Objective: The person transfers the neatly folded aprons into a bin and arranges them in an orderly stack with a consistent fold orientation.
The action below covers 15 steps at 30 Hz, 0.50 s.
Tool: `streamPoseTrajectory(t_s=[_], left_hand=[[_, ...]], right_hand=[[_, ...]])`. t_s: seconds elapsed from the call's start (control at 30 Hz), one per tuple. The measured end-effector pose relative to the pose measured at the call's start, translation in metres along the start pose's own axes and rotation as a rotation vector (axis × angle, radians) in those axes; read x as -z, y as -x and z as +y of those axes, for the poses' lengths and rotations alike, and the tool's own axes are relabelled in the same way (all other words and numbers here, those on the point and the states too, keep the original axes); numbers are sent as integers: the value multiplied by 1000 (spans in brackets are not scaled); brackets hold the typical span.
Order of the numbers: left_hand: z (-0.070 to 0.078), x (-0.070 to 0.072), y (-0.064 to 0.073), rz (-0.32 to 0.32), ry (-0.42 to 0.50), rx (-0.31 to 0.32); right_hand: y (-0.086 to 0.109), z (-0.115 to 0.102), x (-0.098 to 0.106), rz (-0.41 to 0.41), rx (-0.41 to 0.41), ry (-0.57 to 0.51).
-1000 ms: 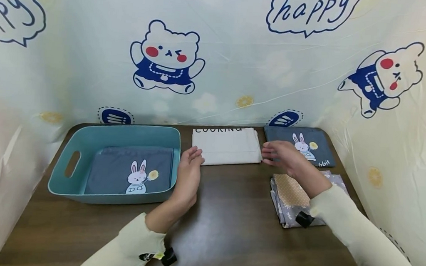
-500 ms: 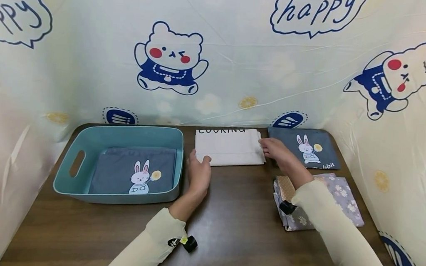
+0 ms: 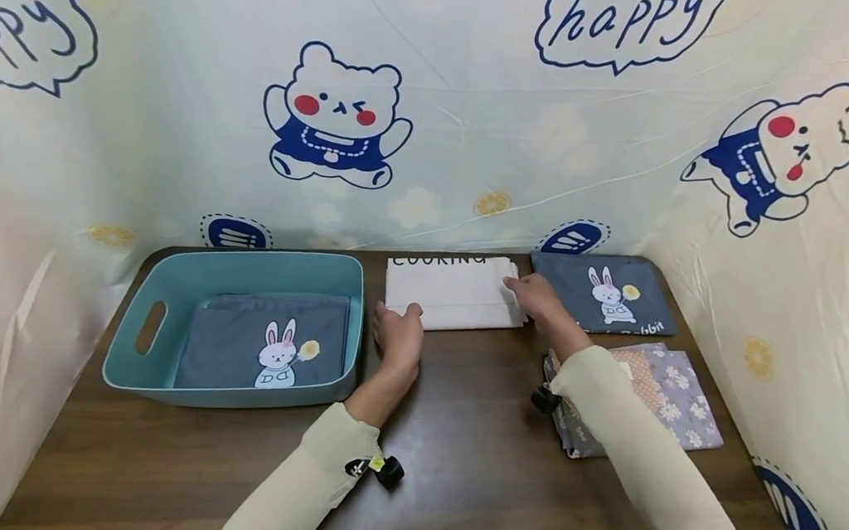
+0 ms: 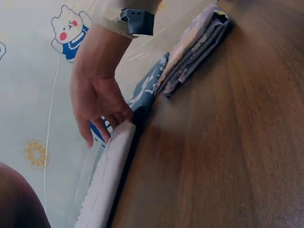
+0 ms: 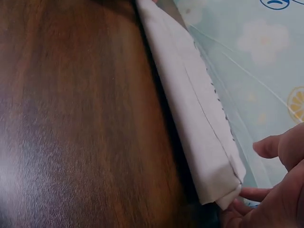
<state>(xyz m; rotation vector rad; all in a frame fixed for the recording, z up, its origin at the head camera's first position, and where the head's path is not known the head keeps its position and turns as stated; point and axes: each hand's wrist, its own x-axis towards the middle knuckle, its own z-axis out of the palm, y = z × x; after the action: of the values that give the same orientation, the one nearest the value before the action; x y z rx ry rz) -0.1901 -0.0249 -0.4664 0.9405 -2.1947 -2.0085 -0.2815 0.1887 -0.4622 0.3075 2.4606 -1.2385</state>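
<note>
A folded white cloth (image 3: pixel 452 300) lettered "COOKING" lies at the back middle of the table. My left hand (image 3: pixel 398 342) is at its front left corner, thumb spread from the fingers. My right hand (image 3: pixel 543 306) is at its right end. In the right wrist view the right hand's fingertips touch the end of the cloth, low at its edge, while the thumb (image 5: pixel 267 147) stands apart from it. The left wrist view also has the right hand (image 4: pixel 97 97) at the cloth's end. Most of the left hand's fingertips are hidden.
A blue-green basin (image 3: pixel 234 400) at left holds a folded dark blue cloth (image 3: pixel 227 337) with a rabbit print. Another dark blue rabbit cloth (image 3: pixel 648 278) lies at the back right. In front of it is a folded floral cloth (image 3: pixel 687 398), partly under the right sleeve. A printed curtain (image 3: pixel 466 118) stands behind the table.
My right hand has moved left onto the cloth's right end. My left hand has turned, its thumb now spread from the fingers at the left corner. The white cloth stays where it was.
</note>
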Motion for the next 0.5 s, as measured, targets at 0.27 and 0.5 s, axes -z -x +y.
streamPoseTrajectory(t_s=[0.27, 0.5], left_hand=[[7, -7, 1, 39, -78, 77], [1, -2, 0, 35, -91, 83]], right_hand=[[4, 3, 5, -36, -74, -19], [9, 3, 11, -62, -111, -114]])
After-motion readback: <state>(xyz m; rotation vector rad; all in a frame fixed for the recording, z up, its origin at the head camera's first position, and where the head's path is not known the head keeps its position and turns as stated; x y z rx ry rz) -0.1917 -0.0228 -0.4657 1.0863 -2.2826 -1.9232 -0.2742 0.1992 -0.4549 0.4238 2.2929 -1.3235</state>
